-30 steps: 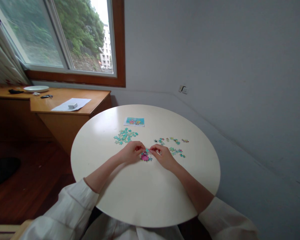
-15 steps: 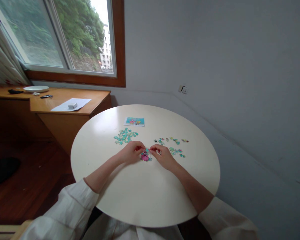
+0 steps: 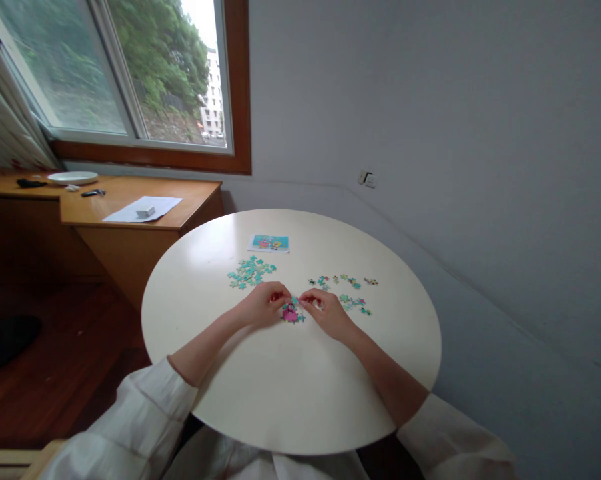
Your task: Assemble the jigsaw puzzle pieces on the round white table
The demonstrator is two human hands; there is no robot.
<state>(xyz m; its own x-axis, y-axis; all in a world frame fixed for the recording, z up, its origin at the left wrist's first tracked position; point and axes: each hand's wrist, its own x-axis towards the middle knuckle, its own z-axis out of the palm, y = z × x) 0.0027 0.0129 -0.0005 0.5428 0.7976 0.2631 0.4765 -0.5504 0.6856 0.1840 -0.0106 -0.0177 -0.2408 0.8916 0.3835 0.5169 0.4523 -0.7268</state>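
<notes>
The person's left grip point(image 3: 263, 305) and right grip point(image 3: 329, 313) face each other with curled fingers at the upper edge of a small pink-and-teal puzzle section point(image 3: 291, 315); whether either pinches a piece cannot be told. The section lies flat between them, knobbly-edged, on the smooth, pale round bench point(image 3: 290, 387), its upper part partly hidden by fingers. Beyond the left grip is a heap of teal pieces point(image 3: 251, 272); beyond the right, scattered pieces point(image 3: 349, 302), their prints too small to read. Farther back lies a rectangular picture card point(image 3: 270, 243).
</notes>
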